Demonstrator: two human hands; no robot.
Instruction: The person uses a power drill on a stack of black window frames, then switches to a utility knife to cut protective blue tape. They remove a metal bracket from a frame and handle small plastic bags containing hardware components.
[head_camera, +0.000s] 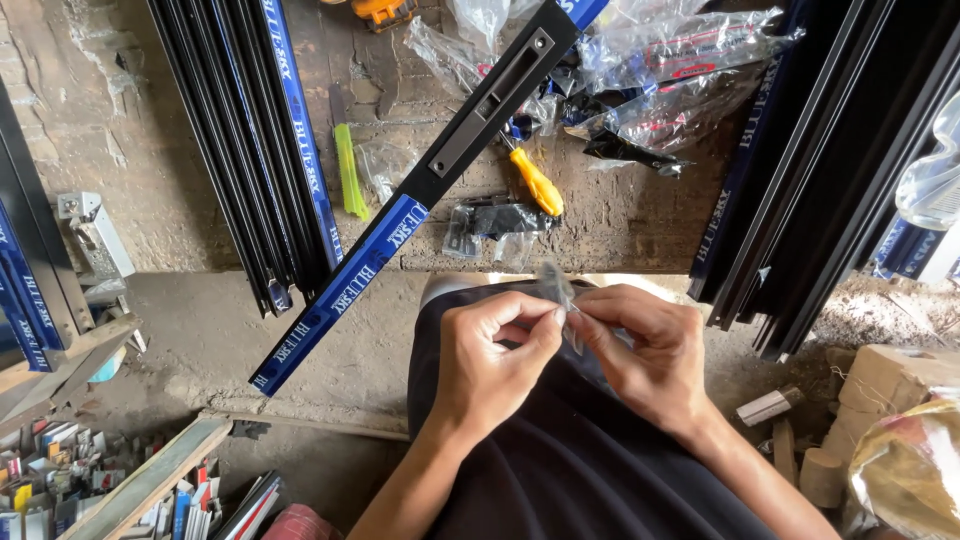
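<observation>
A person's left hand (490, 345) and right hand (645, 350) meet above a lap in dark cloth, both pinching a small clear plastic packet (558, 290). The packet sits between the thumb and forefinger tips of each hand, its top edge sticking up just past the fingertips (545, 318); the fingers of both hands are pressed together on the film. What is inside it cannot be made out.

Just beyond the hands, on the worn concrete ledge (620, 235), lies one screwdriver with an orange handle (535, 180), beside one dark hardware piece in clear wrap (495, 220). One black aluminium profile with blue protective film (400, 215) runs diagonally across the ledge and over its edge, a slotted lock plate (495, 95) set into it. One lime-green strip (347, 170) lies to its left.

Farther back, a heap of crumpled clear plastic bags (680, 70) covers the ledge. Two bundles of black profiles flank the scene, one at left (250, 150), one at right (830, 170).
</observation>
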